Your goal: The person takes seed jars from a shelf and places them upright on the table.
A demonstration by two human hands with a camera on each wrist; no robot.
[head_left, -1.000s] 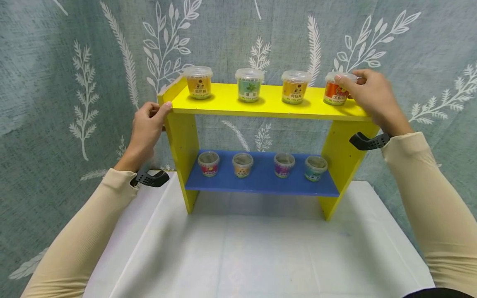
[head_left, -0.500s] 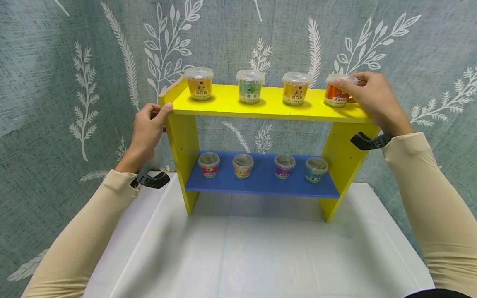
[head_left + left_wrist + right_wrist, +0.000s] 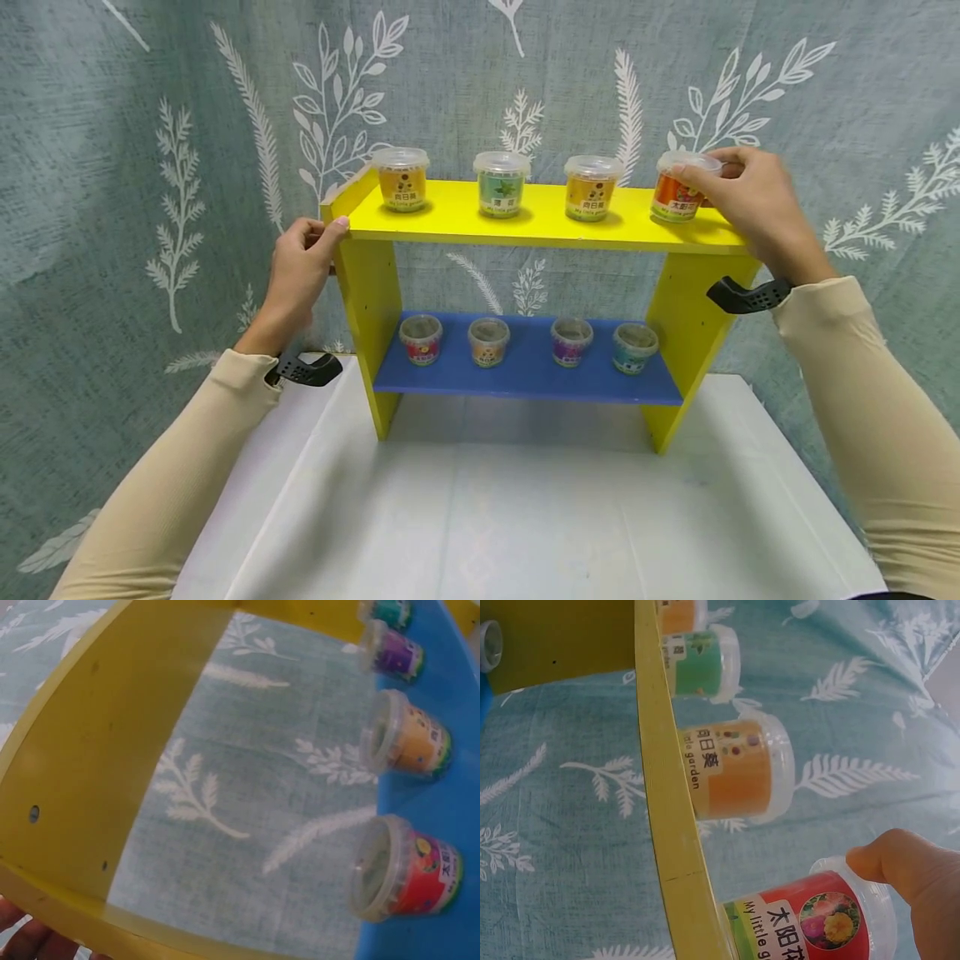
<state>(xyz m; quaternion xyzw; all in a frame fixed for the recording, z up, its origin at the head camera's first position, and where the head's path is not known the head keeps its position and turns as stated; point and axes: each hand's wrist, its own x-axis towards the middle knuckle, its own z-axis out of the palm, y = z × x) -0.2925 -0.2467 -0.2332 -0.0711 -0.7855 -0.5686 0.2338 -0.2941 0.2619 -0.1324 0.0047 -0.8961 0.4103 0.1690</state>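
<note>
My right hand [image 3: 753, 196] grips a red-labelled lidded plastic cup [image 3: 675, 200] at the right end of the yellow top shelf [image 3: 540, 229]. In the right wrist view the thumb [image 3: 900, 862] lies against the lid of that red cup [image 3: 810, 919], whose base is at the board. My left hand [image 3: 300, 267] holds the left end of the top shelf, thumb on its front corner; the other fingers are partly hidden behind the side panel. Left of the red cup stand an orange cup [image 3: 590, 196], a green cup [image 3: 500, 193] and another orange cup [image 3: 402, 187].
On the blue lower shelf [image 3: 525, 383] stand a red cup [image 3: 422, 343], a peach cup [image 3: 488, 343], a purple cup [image 3: 570, 343] and a teal cup [image 3: 633, 350]. The shelf unit stands on a white-covered table [image 3: 517, 517]. A patterned curtain [image 3: 450, 83] hangs behind it.
The head view has tilted up slightly, so the shelf sits lower in it. The red cup's label has turned a little within my right hand. My left hand stays on the shelf corner.
</note>
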